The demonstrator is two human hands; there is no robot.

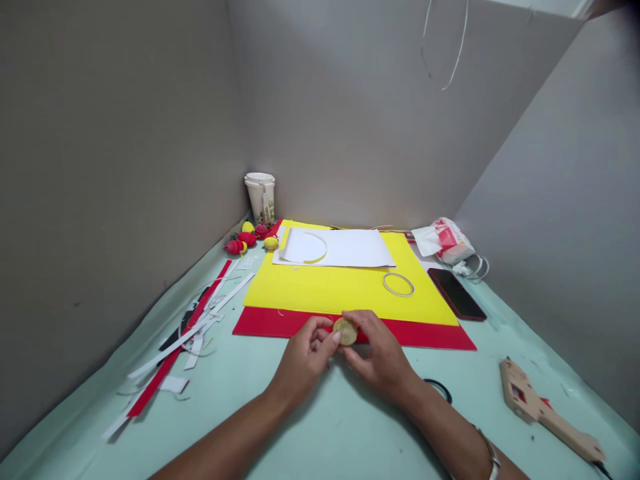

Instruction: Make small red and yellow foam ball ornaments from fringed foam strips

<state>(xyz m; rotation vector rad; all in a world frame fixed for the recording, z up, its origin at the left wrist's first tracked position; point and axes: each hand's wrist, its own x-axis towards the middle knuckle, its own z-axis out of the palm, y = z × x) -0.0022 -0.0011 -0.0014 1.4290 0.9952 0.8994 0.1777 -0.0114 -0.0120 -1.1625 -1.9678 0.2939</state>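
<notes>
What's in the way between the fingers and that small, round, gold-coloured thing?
Nothing visible: the bare left hand and bare right hand hold the small, round, gold-coloured thing directly, with fingers against it.

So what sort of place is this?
Probably a craft workspace: a yellow sheet, a red strip among other cut strips, and what looks like a glue gun share the table.

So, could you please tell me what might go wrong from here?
The small round gold piece sits at the fingertips of the left hand and right hand, so it might slip and roll away. A black loop shows right beside the right forearm, which could catch it. Loose strips lie crossed on the left, where a sweeping arm might scatter them.
</notes>
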